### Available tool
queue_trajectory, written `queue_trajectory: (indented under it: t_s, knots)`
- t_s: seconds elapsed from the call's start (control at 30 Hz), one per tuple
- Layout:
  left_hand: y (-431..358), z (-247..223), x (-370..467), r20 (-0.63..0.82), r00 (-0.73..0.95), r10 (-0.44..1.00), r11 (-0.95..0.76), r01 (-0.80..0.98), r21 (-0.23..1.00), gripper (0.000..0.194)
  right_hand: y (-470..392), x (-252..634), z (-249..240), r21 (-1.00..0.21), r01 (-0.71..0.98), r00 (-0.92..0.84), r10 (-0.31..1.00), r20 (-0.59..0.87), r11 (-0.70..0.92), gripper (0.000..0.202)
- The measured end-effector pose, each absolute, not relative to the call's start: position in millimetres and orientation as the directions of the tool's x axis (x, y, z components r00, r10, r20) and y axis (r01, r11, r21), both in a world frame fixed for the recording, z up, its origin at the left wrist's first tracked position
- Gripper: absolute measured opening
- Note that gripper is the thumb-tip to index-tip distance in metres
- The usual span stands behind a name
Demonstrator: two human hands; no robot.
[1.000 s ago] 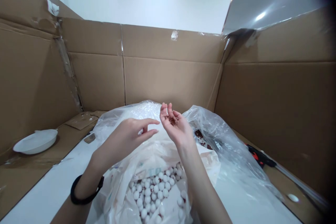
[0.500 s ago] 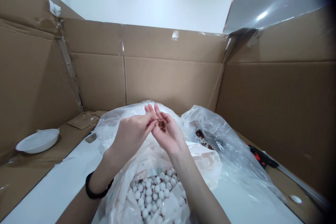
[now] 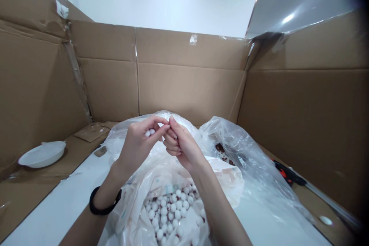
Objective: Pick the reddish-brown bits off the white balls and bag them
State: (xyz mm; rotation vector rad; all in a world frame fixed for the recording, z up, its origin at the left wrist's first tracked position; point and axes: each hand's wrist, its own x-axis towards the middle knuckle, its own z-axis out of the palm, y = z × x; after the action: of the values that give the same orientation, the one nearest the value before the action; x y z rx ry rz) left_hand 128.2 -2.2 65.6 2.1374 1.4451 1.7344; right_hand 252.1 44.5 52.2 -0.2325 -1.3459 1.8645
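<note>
My left hand (image 3: 138, 138) is closed, with small white balls (image 3: 150, 132) tucked in its curled fingers. Its thumb and index fingertips pinch together right at the fingertips of my right hand (image 3: 183, 142). That right hand is curled into a loose fist, thumb on top. Its palm, where reddish-brown bits lay half a second ago, is hidden now. Below both hands, a plastic bag (image 3: 134, 203) lies open with many white balls (image 3: 175, 205) in it, some with reddish-brown patches between them.
Clear plastic sheeting (image 3: 253, 173) spreads to the right, with reddish-brown bits (image 3: 220, 148) under it. A white bowl (image 3: 43, 155) stands at left. At right lie a black and red tool (image 3: 290, 175) and a white disc (image 3: 325, 220). Cardboard walls (image 3: 190, 84) enclose the white table (image 3: 72, 196).
My right hand, palm up with reddish-brown bits before, has turned and curled its fingers closed. My left hand has shifted slightly left, and white balls now show inside it.
</note>
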Motion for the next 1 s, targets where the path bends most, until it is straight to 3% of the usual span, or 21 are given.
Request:
queue_trajectory:
  t_s: [0.3,0.47,0.6,0.8,1.0]
  knots:
    - [3.2,63.5,131.9,0.652,-0.186,0.735,-0.572,0.347,0.744,0.025,44.0,257.1,56.7,-0.811,-0.492,-0.769,0.595,0.234,-0.317,0.041]
    - [8.6,60.5,131.1,0.583,-0.262,0.769,-0.598,0.026,0.801,0.026,36.3,259.8,60.7,-0.849,-0.447,-0.796,0.559,0.233,-0.283,0.038]
    - [7.1,63.8,133.1,0.526,-0.302,0.795,-0.580,-0.121,0.806,0.024,29.9,259.3,60.8,-0.889,-0.417,-0.801,0.538,0.260,-0.191,0.030]
    - [2.1,64.6,137.0,0.546,-0.311,0.778,-0.588,-0.051,0.807,0.023,28.8,252.3,56.0,-0.919,-0.394,-0.751,0.575,0.325,0.005,0.031]
    - [-0.3,63.3,137.1,0.540,-0.228,0.810,-0.543,0.055,0.838,0.028,30.9,251.8,54.5,-0.893,-0.449,-0.721,0.581,0.378,0.023,0.033]
